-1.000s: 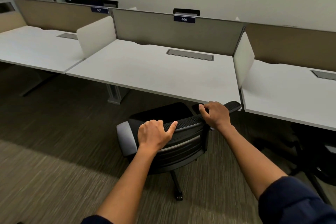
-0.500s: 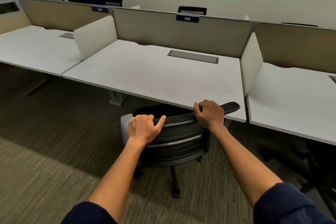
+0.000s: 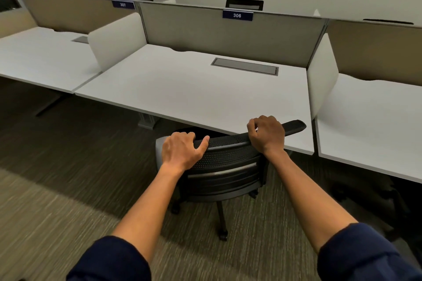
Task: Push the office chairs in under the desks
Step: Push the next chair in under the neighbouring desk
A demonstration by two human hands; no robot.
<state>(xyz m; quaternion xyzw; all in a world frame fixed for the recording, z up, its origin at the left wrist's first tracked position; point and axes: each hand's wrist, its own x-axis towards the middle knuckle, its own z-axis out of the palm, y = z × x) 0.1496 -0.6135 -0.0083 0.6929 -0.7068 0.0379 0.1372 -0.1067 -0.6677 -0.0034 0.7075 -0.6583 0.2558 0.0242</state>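
Note:
A black mesh-backed office chair [image 3: 225, 166] stands at the front edge of the white desk [image 3: 187, 93] labelled 306. Its seat is mostly hidden under the desktop; the backrest top sits level with the desk edge. My left hand [image 3: 181, 151] grips the left end of the backrest's top rail, thumb along the rim. My right hand [image 3: 266, 133] is curled over the right end of the same rail, partly above the desk edge. One chair leg with a caster [image 3: 222, 235] shows below on the carpet.
White side dividers [image 3: 116, 39] [image 3: 322, 75] bound the desk; grey partition panels [image 3: 228, 34] run behind. Neighbouring desks lie left [image 3: 41, 59] and right [image 3: 370, 121]. Another dark chair base [image 3: 376, 203] sits under the right desk. Carpet floor spreads to the left.
The chair has rolled forward with both hands on its backrest; its seat has gone under the desktop and the backrest has reached the desk edge.

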